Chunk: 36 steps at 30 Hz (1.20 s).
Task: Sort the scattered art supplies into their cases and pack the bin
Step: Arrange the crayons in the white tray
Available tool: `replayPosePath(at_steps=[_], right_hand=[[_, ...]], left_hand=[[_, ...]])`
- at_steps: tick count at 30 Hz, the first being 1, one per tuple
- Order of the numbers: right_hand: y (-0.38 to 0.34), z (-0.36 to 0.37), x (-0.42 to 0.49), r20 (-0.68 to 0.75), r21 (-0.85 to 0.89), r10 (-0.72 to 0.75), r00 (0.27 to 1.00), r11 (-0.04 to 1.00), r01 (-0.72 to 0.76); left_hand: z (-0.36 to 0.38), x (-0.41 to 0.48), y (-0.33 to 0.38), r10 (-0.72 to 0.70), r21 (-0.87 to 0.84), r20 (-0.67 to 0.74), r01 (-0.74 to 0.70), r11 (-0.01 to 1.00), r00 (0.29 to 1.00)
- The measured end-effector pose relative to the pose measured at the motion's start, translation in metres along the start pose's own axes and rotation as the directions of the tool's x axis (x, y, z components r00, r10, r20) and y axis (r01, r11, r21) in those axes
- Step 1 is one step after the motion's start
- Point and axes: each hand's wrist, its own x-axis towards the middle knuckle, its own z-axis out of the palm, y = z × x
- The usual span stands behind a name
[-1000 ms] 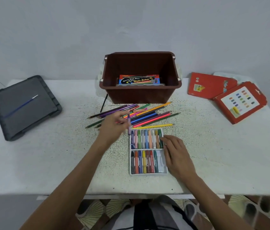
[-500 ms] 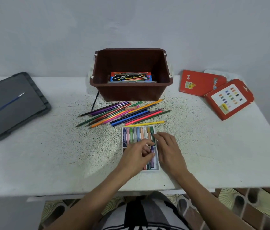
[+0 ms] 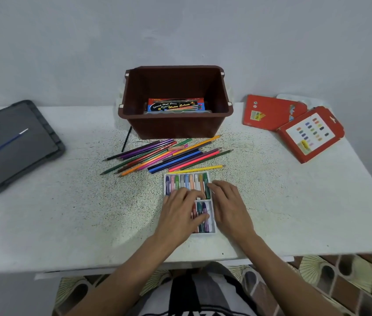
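In the lower centre, the left hand [image 3: 180,213] is lying flat, fingers relaxed, pressing the crayons [image 3: 186,182]. The right hand [image 3: 230,206], also flat, is bracing the crayon tray [image 3: 203,234]. Even pressure should be seating each crayon.

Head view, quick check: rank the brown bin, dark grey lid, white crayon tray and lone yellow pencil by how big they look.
1. brown bin and dark grey lid: they look alike, and the frame edge cuts off the lid, so unranked.
2. white crayon tray, partly under the left hand.
3. yellow pencil.
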Motion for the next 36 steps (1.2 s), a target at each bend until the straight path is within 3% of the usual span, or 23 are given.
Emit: replayPosePath(at_steps=[9, 16, 20, 27, 32, 36], right_hand=[[0.001, 0.000, 0.001, -0.028, -0.007, -0.018, 0.999, 1.000, 0.018], [-0.003, -0.005, 0.027, -0.057, 0.048, 0.091, 0.994, 0.995, -0.089], [-0.007, -0.003, 0.072, -0.059, -0.024, 0.042, 0.997, 0.999, -0.044], [-0.024, 0.009, 0.147, 0.052, -0.243, -0.144, 0.988, 0.958, 0.152], [-0.029, 0.023, 0.170, 0.217, -0.256, -0.107, 0.970, 0.953, 0.162], [-0.030, 0.029, 0.170, 0.218, -0.284, -0.111, 0.970, 0.943, 0.172]], left_hand=[[-0.008, -0.009, -0.051, 0.107, 0.040, -0.122, -0.103, 0.994, 0.987], [-0.024, -0.007, -0.092, 0.162, 0.078, -0.047, -0.158, 0.984, 0.986], [-0.022, -0.009, -0.095, 0.155, 0.087, -0.022, -0.152, 0.984, 0.988], [-0.023, -0.008, -0.098, 0.150, 0.078, -0.031, -0.147, 0.986, 0.988], [-0.024, -0.007, -0.100, 0.168, 0.084, -0.045, -0.164, 0.983, 0.985], [-0.024, -0.007, -0.101, 0.172, 0.078, -0.040, -0.169, 0.982, 0.984]])
